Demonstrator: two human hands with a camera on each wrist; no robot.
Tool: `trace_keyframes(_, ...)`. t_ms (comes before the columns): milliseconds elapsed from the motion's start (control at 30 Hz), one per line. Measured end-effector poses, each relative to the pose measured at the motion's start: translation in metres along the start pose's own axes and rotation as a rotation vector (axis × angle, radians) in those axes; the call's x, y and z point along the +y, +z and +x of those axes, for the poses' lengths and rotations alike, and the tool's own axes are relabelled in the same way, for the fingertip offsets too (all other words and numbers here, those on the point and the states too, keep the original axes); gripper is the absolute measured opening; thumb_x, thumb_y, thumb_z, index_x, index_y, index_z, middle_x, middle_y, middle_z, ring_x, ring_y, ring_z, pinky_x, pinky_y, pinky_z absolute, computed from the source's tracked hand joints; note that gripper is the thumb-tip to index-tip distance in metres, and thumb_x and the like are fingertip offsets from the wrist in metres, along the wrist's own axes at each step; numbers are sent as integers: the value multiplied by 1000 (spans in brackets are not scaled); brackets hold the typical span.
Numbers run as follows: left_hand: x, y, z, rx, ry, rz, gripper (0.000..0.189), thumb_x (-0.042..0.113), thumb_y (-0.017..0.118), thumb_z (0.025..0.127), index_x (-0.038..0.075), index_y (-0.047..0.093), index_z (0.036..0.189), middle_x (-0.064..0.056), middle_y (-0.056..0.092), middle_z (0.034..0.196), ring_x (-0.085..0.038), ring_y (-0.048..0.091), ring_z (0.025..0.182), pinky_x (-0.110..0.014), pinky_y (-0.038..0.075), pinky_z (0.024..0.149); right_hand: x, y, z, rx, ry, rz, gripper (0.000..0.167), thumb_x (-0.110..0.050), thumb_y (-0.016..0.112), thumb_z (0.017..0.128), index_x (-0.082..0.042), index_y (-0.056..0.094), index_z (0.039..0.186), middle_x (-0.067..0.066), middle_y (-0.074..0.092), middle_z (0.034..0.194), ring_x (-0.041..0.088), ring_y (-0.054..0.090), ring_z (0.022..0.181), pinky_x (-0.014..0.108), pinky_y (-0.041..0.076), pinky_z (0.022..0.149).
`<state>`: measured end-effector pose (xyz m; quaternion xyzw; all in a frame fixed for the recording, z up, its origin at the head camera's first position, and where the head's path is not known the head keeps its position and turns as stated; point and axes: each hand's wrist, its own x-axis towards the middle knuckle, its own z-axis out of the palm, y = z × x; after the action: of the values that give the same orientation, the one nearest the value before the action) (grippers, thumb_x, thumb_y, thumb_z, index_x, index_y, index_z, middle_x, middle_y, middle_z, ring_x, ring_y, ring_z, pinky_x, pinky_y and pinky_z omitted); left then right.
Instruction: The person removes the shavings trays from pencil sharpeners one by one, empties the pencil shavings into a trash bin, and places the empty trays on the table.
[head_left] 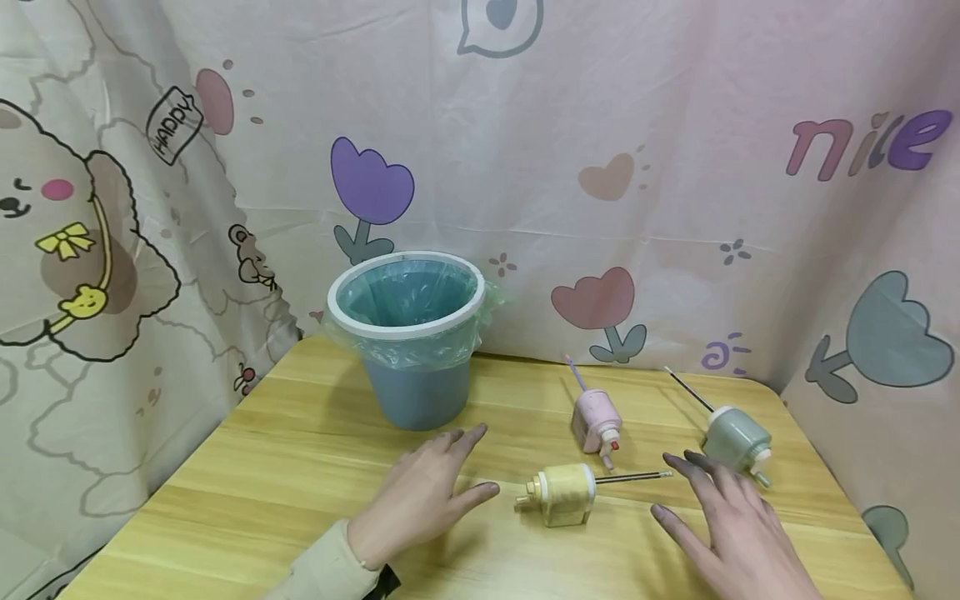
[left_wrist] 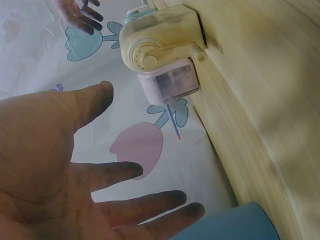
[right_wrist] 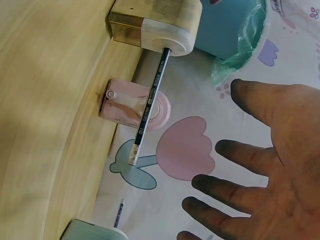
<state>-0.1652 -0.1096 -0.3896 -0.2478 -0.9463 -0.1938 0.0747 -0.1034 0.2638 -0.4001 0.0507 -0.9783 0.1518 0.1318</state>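
Note:
A yellow crank pencil sharpener [head_left: 567, 495] stands between my two hands, a dark striped pencil [right_wrist: 150, 107] stuck in its front and its crank facing left. My left hand [head_left: 423, 492] hovers left of it, fingers spread and holding nothing. To the right, my right hand [head_left: 738, 525] is spread too, with dark smudged fingertips [right_wrist: 227, 147], nearest the grey-green sharpener [head_left: 737, 437]. That one has a dark pencil [head_left: 690, 389] in it. Behind the yellow one sits a pink sharpener [head_left: 597, 421] holding a purple pencil [head_left: 576, 372].
A blue bin [head_left: 420, 392] with a white rim and a green plastic liner [head_left: 442, 350] stands at the back left of the wooden table [head_left: 247, 483]. A printed curtain [head_left: 465, 150] hangs behind the table and along both sides.

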Motion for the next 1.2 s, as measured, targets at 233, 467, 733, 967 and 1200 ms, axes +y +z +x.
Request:
trace_keyframes(233,6,2,4,-4,36,-3,73,58,70,99,15,55,156,-20,70,138,-36,73,120,-57,64,83,-2,2,1,-35,12,-5,65,-62,69,99,-17,64,146,19,63,144,48,61,126,82,47,91)
trace_keyframes(467,12,9,10,-28,76,-10,72,57,70,100,14,54,156,-17,72,136,-33,75,115,-53,64,86,-2,6,-2,-25,-22,23,52,-56,73,98,-20,71,135,9,71,132,38,70,117,70,56,87)
trace_keyframes(733,18,18,17,-35,104,1,73,59,69,100,15,55,155,-13,74,129,-29,76,107,-48,64,80,-2,13,-2,-73,-7,39,51,-56,74,97,-20,72,134,8,73,131,38,72,117,67,60,83)
trace_keyframes(967,20,25,20,-33,121,-7,73,62,67,100,15,56,154,-12,75,125,-27,76,104,-44,64,78,-2,18,-1,-106,-18,36,47,-56,74,97,-22,73,130,4,73,129,34,71,118,64,60,86)
trace_keyframes(1200,24,29,21,-33,138,-5,72,63,67,100,15,57,153,-11,76,122,-24,76,101,-42,63,77,-4,22,2,-181,-1,39,50,-59,71,98,-23,72,131,5,71,132,33,71,120,65,58,90)
